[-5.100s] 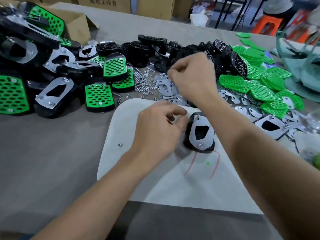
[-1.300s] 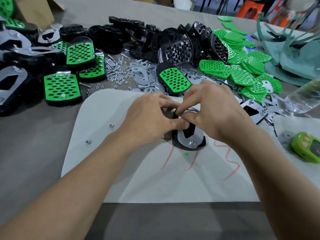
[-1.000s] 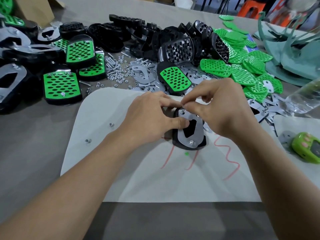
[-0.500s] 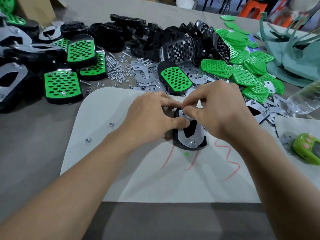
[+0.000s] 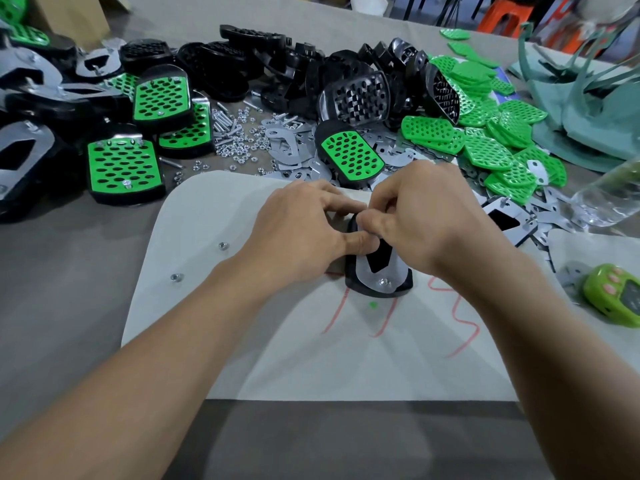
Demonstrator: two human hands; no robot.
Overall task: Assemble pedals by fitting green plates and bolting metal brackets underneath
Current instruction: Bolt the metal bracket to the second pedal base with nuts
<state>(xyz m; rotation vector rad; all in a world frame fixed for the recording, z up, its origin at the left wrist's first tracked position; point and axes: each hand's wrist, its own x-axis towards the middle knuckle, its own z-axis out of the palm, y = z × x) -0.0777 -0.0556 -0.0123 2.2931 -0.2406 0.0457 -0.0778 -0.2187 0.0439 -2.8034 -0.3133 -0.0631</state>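
Bracket [image 5: 362, 271] in pedal [image 5: 407, 283] — left hand [image 5: 304, 230] grips pedal, right hand [image 5: 426, 220] bracket.

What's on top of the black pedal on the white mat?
A metal bracket with a dark cutout lies on the pedal, a nut at its near end. The left hand and right hand cover its far end, so any fastener there is hidden.

No legible text is showing on the table [image 5: 69, 278]; red strokes [image 5: 460, 329] are marking the white mat [image 5: 194, 258], a zigzag and lines, forming no readable word or number.
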